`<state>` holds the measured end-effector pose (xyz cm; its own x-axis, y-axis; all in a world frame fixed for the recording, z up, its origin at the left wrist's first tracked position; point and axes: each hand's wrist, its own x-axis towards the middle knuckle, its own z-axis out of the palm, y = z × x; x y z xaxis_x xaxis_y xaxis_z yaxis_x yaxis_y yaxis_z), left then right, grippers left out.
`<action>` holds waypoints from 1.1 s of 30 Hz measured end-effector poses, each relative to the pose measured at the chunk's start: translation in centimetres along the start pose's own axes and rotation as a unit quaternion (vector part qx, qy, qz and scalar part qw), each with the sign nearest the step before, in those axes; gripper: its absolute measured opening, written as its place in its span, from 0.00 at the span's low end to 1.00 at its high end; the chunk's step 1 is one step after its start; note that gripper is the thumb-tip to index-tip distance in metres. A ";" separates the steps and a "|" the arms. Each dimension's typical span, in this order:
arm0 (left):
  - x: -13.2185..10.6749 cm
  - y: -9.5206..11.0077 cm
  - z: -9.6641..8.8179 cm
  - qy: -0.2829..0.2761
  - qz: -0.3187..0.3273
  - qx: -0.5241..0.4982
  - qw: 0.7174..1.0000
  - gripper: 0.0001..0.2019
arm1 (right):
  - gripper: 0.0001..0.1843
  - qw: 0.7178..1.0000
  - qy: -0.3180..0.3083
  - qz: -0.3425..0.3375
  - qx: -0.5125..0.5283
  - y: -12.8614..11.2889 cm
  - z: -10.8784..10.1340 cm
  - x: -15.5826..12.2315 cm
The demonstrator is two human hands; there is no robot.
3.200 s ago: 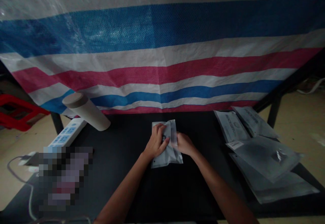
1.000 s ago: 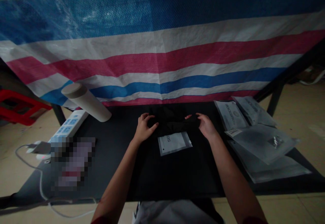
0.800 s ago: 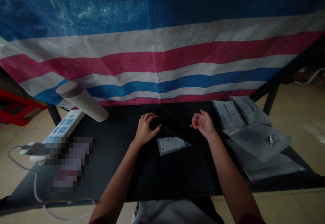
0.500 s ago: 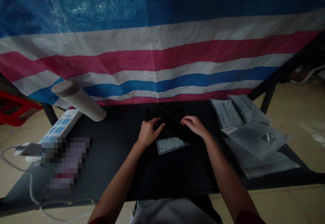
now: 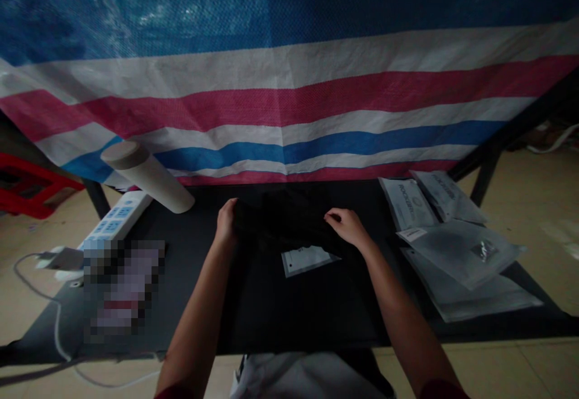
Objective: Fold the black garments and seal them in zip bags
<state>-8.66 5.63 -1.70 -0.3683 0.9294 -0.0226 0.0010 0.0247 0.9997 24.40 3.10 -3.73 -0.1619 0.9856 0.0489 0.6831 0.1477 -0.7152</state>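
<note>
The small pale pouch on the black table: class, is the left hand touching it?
No, the left hand is well to the left of the small pale pouch, apart from it.

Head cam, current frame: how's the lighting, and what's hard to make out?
Head view: dim overall, with glare on the upper left of the striped sheet; head view: the black item between the left hand and right hand nearly merges with the black table; head view: a pixelated patch masks detail at left.

A plain room, perhaps in a home. Tiled floor (image 5: 534, 194), striped tarp (image 5: 284, 106) far, red stool (image 5: 49, 178) left.
</note>
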 end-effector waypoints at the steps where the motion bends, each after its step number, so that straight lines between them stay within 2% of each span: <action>1: 0.7 -0.1 -0.9 0.019 -0.021 -0.009 1.000 0.11 | 0.13 1.000 0.002 0.001 -0.005 0.1 0.1 0.0; 4: 2.0 -0.4 -2.8 0.077 -0.053 -0.033 0.995 0.09 | 0.12 1.000 0.001 0.006 -0.001 0.4 0.3 0.0; 6: 2.0 -0.4 -3.1 0.116 -0.049 -0.043 0.991 0.08 | 0.10 1.000 -0.003 0.003 0.002 0.4 0.3 0.0; 8: 1.5 0.0 -2.8 0.123 0.000 -0.031 0.992 0.08 | 0.08 1.000 -0.003 -0.007 -0.010 0.1 0.4 -0.2; 9: 1.1 0.3 -2.4 0.106 0.040 -0.015 0.993 0.08 | 0.08 1.000 -0.001 -0.013 -0.020 -0.1 0.4 -0.2; 11: 0.0 1.1 -1.5 0.031 0.128 0.026 0.991 0.07 | 0.09 0.998 0.011 -0.018 -0.052 -0.4 0.5 -0.3; 13: -1.4 2.1 -0.4 -0.061 0.174 0.059 0.981 0.08 | 0.10 0.995 0.031 -0.012 -0.093 -0.5 0.7 -0.2; 16: -3.3 3.2 1.1 -0.185 0.174 0.097 0.962 0.11 | 0.10 0.987 0.066 0.015 -0.146 -0.3 1.1 0.2; 20: -5.3 3.6 2.4 -0.296 0.186 0.213 0.912 0.13 | 0.09 0.978 0.101 0.051 -0.175 0.2 1.6 0.9; 22: -5.9 3.8 2.3 -0.354 0.149 0.275 0.881 0.16 | 0.09 0.975 0.115 0.054 -0.183 0.3 1.7 1.0; 24: -6.2 4.1 1.7 -0.427 0.063 0.335 0.837 0.20 | 0.09 0.973 0.126 0.050 -0.187 0.3 1.7 0.9; 26: -6.3 4.5 1.0 -0.465 0.006 0.379 0.800 0.23 | 0.10 0.973 0.131 0.043 -0.186 0.3 1.7 0.8; 28: -6.2 4.8 0.8 -0.446 0.030 0.396 0.802 0.23 | 0.10 0.974 0.132 0.037 -0.181 0.3 1.7 0.6; 31: -6.3 4.4 1.7 -0.366 0.115 0.411 0.827 0.21 | 0.10 0.975 0.133 0.034 -0.176 0.4 1.5 0.3; 33: -6.6 3.5 2.6 -0.330 0.154 0.447 0.817 0.20 | 0.10 0.975 0.129 0.035 -0.176 0.4 1.3 0.2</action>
<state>-3.80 0.55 1.94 0.3594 0.9308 -0.0663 0.7861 -0.2637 0.5590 23.68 3.22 -4.91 0.0480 0.9754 0.2151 0.8952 0.0536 -0.4425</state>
